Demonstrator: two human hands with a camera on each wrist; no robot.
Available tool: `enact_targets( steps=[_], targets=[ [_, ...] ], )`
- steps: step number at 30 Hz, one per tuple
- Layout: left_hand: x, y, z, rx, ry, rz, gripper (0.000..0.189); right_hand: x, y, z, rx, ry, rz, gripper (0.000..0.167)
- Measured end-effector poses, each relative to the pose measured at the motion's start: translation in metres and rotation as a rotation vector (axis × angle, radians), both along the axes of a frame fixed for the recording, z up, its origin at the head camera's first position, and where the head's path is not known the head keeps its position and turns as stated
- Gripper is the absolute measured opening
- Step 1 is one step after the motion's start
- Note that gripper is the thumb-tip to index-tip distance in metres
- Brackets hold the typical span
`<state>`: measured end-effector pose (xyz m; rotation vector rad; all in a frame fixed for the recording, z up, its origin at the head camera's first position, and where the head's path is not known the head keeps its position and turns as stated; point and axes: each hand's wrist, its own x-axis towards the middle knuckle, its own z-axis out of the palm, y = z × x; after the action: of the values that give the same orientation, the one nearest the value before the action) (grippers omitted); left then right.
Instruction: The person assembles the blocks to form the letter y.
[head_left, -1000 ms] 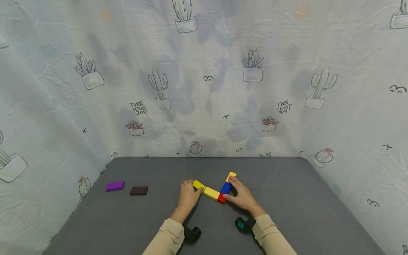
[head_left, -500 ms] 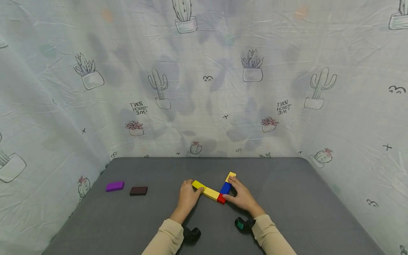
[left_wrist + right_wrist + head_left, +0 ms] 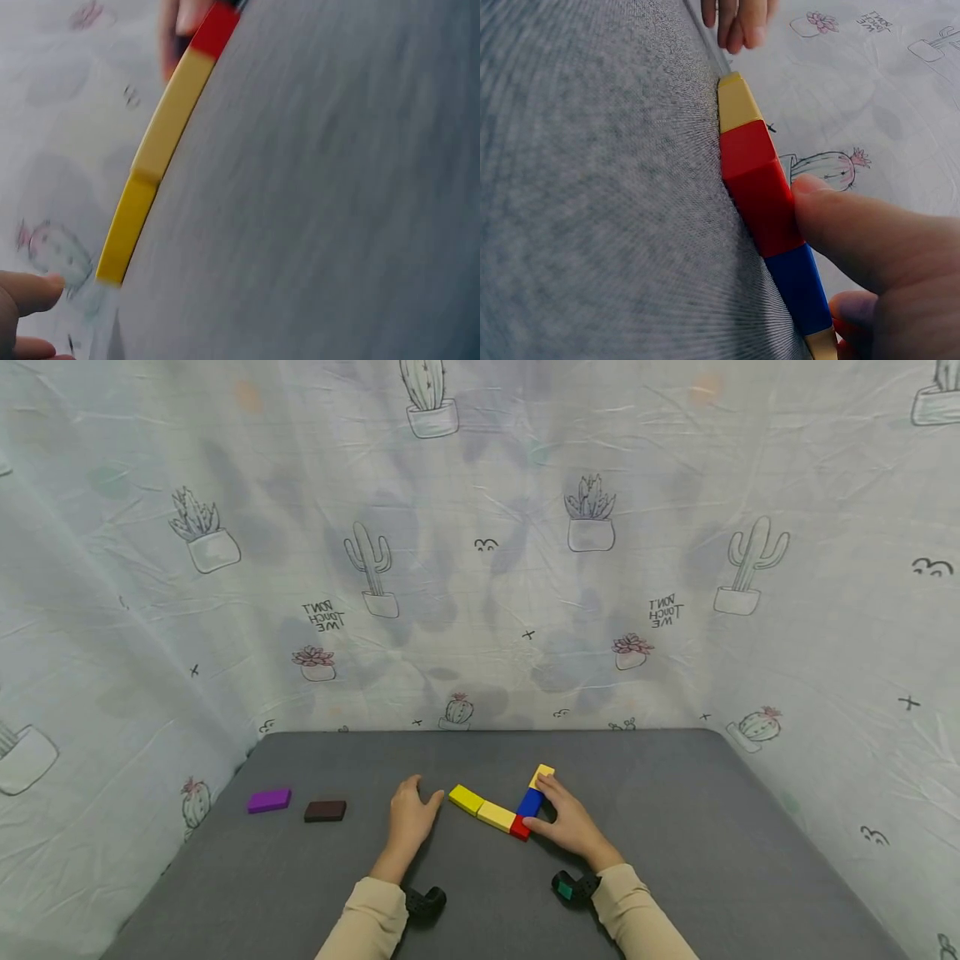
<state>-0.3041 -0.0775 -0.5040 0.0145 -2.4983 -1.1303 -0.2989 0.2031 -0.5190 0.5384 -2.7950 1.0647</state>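
Note:
A bent chain of toy blocks lies on the grey table: a bright yellow block (image 3: 466, 799), a pale yellow block (image 3: 496, 816), a red block (image 3: 520, 827), a blue block (image 3: 531, 803) and another pale yellow block (image 3: 542, 772) at the far end. My left hand (image 3: 412, 817) is apart from the chain, left of the bright yellow block, its fingers loose and holding nothing. My right hand (image 3: 572, 823) rests against the chain from the right. Its thumb (image 3: 832, 214) touches the red block; its fingers reach the far pale yellow block and are partly hidden in the right wrist view.
Off to the left on the table (image 3: 637, 768) lie a purple block (image 3: 269, 801) and a dark brown block (image 3: 325, 811). Black devices are strapped at both wrists. A cactus-print curtain (image 3: 480, 610) surrounds the table's back and sides.
My left hand has let go of the bright yellow block and moved left, away from the chain. My right hand and the blocks have stayed in place.

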Motion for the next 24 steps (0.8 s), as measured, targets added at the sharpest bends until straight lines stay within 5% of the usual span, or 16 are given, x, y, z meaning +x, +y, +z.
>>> enact_targets(
  steps=[6,13,24],
  targets=[
    [0.002,-0.028,0.0,0.052,-0.036,0.061,0.049,0.0,-0.001,0.001,-0.013,-0.012,0.009,0.079],
    [0.007,-0.054,0.0,0.057,-0.103,0.059,0.052,0.0,0.0,0.001,-0.006,-0.003,0.005,0.078],
    [0.019,-0.084,0.002,0.083,-0.044,0.113,0.051,0.001,0.0,0.001,-0.014,-0.012,0.009,0.079]
  ],
)
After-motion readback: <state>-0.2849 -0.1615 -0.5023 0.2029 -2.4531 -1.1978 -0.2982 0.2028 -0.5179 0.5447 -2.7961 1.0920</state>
